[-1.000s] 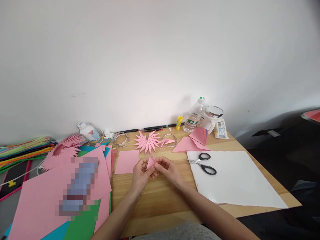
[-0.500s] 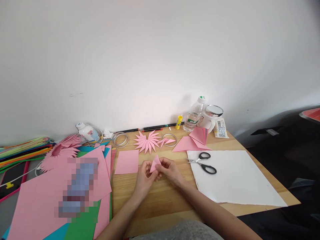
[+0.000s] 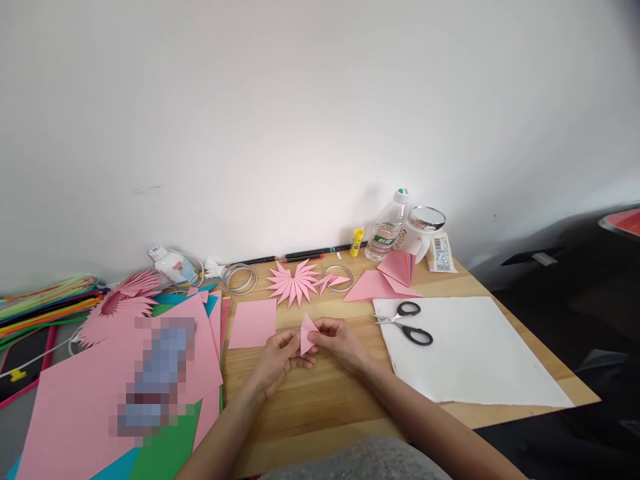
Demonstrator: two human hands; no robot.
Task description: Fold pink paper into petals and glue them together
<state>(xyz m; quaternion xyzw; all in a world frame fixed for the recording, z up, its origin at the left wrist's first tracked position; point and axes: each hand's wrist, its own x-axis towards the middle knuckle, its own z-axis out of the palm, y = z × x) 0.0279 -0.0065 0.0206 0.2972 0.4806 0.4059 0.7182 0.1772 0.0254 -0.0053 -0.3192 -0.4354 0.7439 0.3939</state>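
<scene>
Closest to me is bare tabletop (image 3: 310,407), and just above it my two hands meet around a small folded pink piece (image 3: 307,331), held up off the wood. My right hand (image 3: 337,340) has thumb and forefinger pinched together on its right edge. My left hand (image 3: 277,357) sits palm-up below, fingers curled in and closed lightly on the bottom corner.

Honestly the grip is the weak spot: the piece is tiny and pointy, so too hard a pinch could crush the tip, and too loose a left hand could let the fold spring open or the piece drop flat.

Just left of my hands lies a loose pink square (image 3: 253,323). On the right, scissors (image 3: 407,327) rest on a white sheet (image 3: 475,360) with the blades aimed my way, so a careless sweep of my right hand could catch them.

Further back there's a spiky pink flower (image 3: 294,281), wire rings (image 3: 240,278), then a glue stick (image 3: 357,242) and water bottle (image 3: 386,230) by the wall
</scene>
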